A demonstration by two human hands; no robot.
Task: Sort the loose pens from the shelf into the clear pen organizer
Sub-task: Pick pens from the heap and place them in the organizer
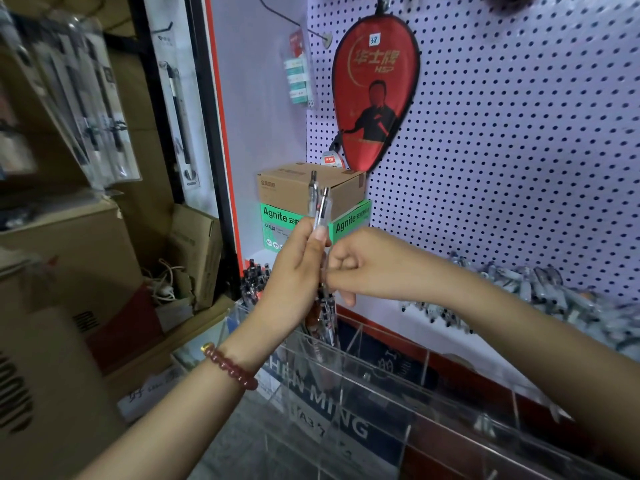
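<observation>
Pens [321, 207] — left hand [294, 271], right hand [360, 268]

Left hand [294, 271] grips 2 upright pens [320, 206] above the clear organizer [349, 382]; right hand [360, 263] pinches them lower.

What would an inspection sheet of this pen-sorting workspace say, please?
Surface: white shelf under the pegboard.
Job's things: loose pens heaped on the shelf, right; clear organizer in front; dark pens stand at its far left end; held pens upright above it.
Clutter: brown carton stacked on green box.
Grips: left hand holds the held pens; right hand seems to pinch them lower down.
Cables: white cord among stored boxes, left.
Surroundings: red paddle case hanging on the pegboard.
</observation>
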